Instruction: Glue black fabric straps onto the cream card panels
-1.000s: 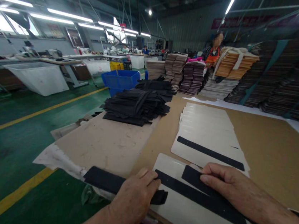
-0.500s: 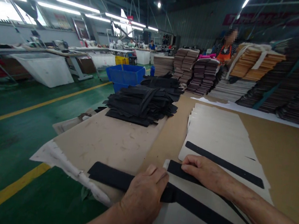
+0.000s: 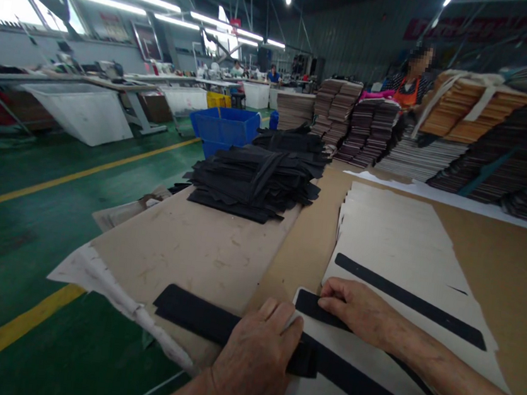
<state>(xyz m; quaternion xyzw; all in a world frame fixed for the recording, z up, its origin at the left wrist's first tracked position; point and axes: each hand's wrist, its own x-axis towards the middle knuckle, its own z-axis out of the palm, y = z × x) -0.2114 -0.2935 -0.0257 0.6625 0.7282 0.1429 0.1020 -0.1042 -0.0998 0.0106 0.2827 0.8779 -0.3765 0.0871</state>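
My left hand (image 3: pixel 255 355) is closed around a small stack of flat black strips (image 3: pixel 196 311), whose ends stick out on both sides of the fist. Fingers pinched, my right hand (image 3: pixel 358 308) is at the left end of a black strip (image 3: pixel 307 305) on a pale panel; my forearm covers part of that strip. Nearer to me, another black strip (image 3: pixel 379 391) lies across a pale panel, its left end hidden by my left hand and the stack. Beyond my right hand, a third strip (image 3: pixel 409 298) lies on the overlapping pale panels (image 3: pixel 393 228).
A heap of black strips (image 3: pixel 256 178) lies on the table's beige cover (image 3: pixel 210 248). Behind it stands a blue bin (image 3: pixel 226 127). Stacked panels (image 3: pixel 371 130) line the back, where a person in an orange apron (image 3: pixel 407 93) stands. Green floor (image 3: pixel 51 224) lies left.
The view has shifted slightly. My left hand and its strips have moved a little right and toward me; the stack's right end has shifted across the near strip. My right hand keeps its pinch.
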